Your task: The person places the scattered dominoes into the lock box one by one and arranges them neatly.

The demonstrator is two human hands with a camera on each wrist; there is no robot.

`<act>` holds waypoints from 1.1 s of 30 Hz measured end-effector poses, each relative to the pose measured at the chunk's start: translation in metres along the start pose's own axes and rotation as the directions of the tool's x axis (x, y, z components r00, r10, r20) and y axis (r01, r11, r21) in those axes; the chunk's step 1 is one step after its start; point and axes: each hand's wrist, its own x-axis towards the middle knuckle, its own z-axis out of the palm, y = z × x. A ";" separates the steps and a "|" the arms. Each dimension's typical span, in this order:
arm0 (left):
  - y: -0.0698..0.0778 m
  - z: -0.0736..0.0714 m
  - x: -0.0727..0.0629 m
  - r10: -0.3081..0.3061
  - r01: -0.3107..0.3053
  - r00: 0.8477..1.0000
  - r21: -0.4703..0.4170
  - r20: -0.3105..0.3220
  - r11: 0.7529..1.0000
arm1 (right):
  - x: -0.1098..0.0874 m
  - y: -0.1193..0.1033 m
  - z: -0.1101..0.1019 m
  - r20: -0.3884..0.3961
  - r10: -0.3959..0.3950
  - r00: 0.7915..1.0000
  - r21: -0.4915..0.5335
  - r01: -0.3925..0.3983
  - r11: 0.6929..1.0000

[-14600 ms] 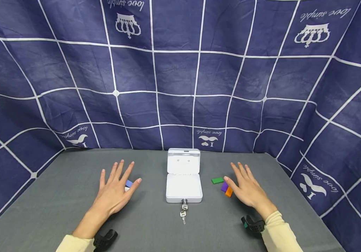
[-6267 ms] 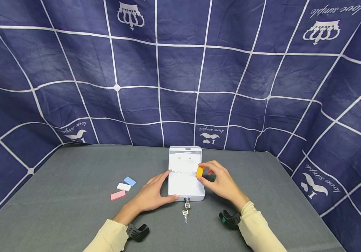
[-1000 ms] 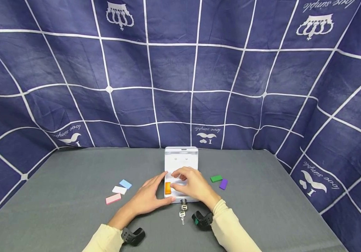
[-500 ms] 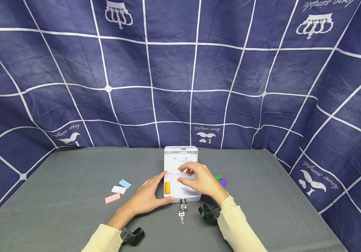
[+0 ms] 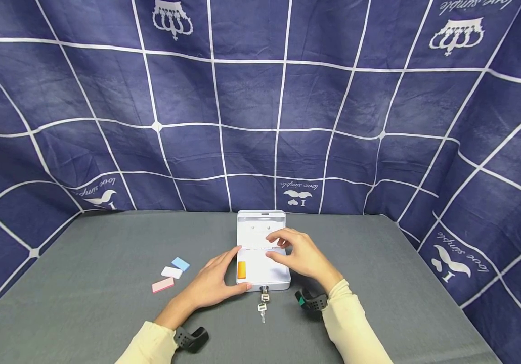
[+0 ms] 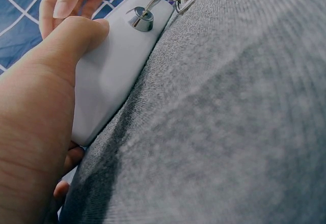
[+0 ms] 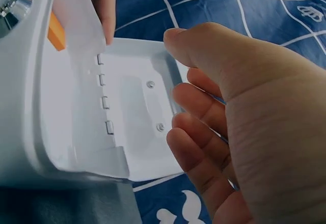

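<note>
A white metal cash box (image 5: 267, 273) stands on the grey table with its lid (image 5: 260, 230) raised at the back. An orange block (image 5: 241, 270) lies inside it along the left wall. My left hand (image 5: 210, 283) holds the box by its left side, thumb on the front face (image 6: 102, 71) and fingers along the side. Over the right part of the box hovers my right hand (image 5: 303, 255), fingers loosely bent and nothing between them. Keys (image 5: 262, 307) hang from the lock (image 6: 140, 19) at the front.
Left of the box lie a blue block (image 5: 180, 264), a white block (image 5: 171, 272) and a pink block (image 5: 163, 285). The right hand and forearm hide the spot where green and purple blocks lay. A blue curtain (image 5: 260, 151) hangs behind the table.
My right hand has put the orange block, earlier pinched above the box, inside it, let go and drawn off to the right. My left hand stays on the box.
</note>
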 end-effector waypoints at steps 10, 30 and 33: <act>0.000 -0.001 -0.002 -0.019 0.019 1.000 -0.003 0.006 1.000 | -0.003 0.003 -0.009 0.000 0.011 1.000 0.008 -0.011 1.000; 0.000 0.000 -0.001 -0.003 0.003 1.000 -0.006 -0.002 1.000 | -0.015 0.010 -0.037 0.006 0.072 0.997 0.000 -0.072 0.997; 0.000 0.000 -0.001 -0.003 0.003 1.000 -0.003 -0.005 1.000 | -0.017 0.011 -0.042 0.004 0.104 0.995 -0.002 -0.104 0.995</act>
